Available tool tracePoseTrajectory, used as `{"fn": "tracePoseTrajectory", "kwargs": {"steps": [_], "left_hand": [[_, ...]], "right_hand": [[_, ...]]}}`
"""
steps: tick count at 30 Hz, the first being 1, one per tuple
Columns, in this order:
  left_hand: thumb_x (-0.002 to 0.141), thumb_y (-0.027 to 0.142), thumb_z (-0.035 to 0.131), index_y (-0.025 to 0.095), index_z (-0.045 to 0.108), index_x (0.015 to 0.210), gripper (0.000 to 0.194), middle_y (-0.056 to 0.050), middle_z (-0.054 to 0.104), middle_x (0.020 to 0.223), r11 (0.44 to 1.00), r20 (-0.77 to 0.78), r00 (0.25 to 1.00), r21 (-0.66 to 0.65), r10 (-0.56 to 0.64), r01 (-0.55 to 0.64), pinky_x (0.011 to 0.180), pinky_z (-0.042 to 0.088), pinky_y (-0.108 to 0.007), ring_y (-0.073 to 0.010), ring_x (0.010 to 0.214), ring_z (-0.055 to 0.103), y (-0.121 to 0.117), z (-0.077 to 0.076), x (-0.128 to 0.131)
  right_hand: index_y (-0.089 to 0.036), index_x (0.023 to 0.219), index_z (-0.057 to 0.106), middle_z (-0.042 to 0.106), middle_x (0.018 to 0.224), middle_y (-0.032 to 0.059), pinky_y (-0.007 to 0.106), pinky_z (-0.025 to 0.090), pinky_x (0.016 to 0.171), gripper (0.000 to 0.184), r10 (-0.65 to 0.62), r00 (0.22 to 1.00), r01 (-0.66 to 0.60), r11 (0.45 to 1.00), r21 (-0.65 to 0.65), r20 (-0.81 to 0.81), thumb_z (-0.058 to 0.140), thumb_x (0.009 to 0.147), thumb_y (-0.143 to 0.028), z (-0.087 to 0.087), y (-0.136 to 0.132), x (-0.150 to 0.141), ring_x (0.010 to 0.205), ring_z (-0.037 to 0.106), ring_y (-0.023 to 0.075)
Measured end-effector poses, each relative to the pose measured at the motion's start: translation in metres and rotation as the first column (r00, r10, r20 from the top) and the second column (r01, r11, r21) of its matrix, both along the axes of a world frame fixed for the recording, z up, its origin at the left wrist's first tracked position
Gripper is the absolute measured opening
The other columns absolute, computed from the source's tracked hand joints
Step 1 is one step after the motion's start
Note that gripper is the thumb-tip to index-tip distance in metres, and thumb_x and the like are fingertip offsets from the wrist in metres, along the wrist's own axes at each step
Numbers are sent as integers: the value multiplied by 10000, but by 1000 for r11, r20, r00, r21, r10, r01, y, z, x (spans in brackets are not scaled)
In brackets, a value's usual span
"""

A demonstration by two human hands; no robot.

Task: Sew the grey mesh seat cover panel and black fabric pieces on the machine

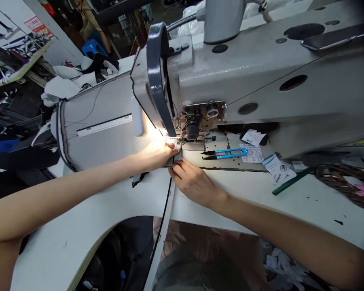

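Looks part-done: left hand [160, 153] presses grey panel [109, 139] (9 o'clock), right hand [194, 181] pinches white strip [161, 244] by sewing machine [245, 68] (1 o'clock), loose tail toward 7 o'clock apparently left unsewn, finished stitching not visible.

Grey fabric [109, 145]; black-edged white strip [169, 206]; blue snips [232, 155]; grey sewing machine [251, 76]

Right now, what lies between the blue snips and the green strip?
The head view shows, between the blue snips and the green strip, a paper slip, partly under the snips' handle, then a white printed tag.
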State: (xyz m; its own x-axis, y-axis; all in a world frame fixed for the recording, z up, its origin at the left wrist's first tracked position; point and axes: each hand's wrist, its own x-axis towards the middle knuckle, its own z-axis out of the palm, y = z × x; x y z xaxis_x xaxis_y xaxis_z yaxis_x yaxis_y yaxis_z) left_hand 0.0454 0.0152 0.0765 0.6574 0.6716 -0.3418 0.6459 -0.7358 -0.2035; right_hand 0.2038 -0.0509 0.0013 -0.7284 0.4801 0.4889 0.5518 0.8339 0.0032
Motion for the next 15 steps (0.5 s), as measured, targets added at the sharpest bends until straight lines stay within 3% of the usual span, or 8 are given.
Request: {"fn": "tracePoseTrajectory", "kwargs": {"steps": [3, 7, 11, 15], "left_hand": [[866, 15, 390, 98, 629, 1019, 295, -80, 633, 940, 998, -137, 989, -44, -52, 47, 588, 379, -301, -168, 723, 592, -7, -3, 8], [835, -53, 290, 54, 618, 1009, 387, -160, 615, 1051, 985, -228, 959, -2, -170, 175, 644, 411, -328, -224, 884, 618, -5, -2, 13], [854, 36, 374, 69, 562, 1172, 371, -134, 620, 972, 995, -235, 967, -19, -97, 95, 628, 412, -319, -224, 806, 620, -1, 8, 11], [789, 32, 448, 86, 487, 1283, 498, -113, 633, 962, 993, -251, 963, -94, -99, 78, 611, 414, -309, -218, 778, 636, -4, 14, 5]], "right_hand": [[-26, 1033, 672, 649, 938, 152, 409, 497, 991, 290, 36, 999, -35, 999, 29, -5, 409, 913, -16, 0, 2, 2, 923, 609, 231], [29, 1126, 644, 666, 1027, 196, 435, 488, 1018, 311, 35, 999, -33, 997, 66, -29, 439, 898, -25, -6, 4, 6, 1001, 617, 270], [30, 1086, 656, 666, 1067, 222, 440, 508, 990, 287, 16, 999, -13, 997, 79, -43, 449, 892, -15, -10, 4, 7, 1034, 623, 281], [10, 988, 682, 684, 1007, 215, 416, 530, 953, 249, 39, 998, -33, 994, 101, -58, 453, 888, 4, -7, -1, 8, 974, 647, 257]]}}
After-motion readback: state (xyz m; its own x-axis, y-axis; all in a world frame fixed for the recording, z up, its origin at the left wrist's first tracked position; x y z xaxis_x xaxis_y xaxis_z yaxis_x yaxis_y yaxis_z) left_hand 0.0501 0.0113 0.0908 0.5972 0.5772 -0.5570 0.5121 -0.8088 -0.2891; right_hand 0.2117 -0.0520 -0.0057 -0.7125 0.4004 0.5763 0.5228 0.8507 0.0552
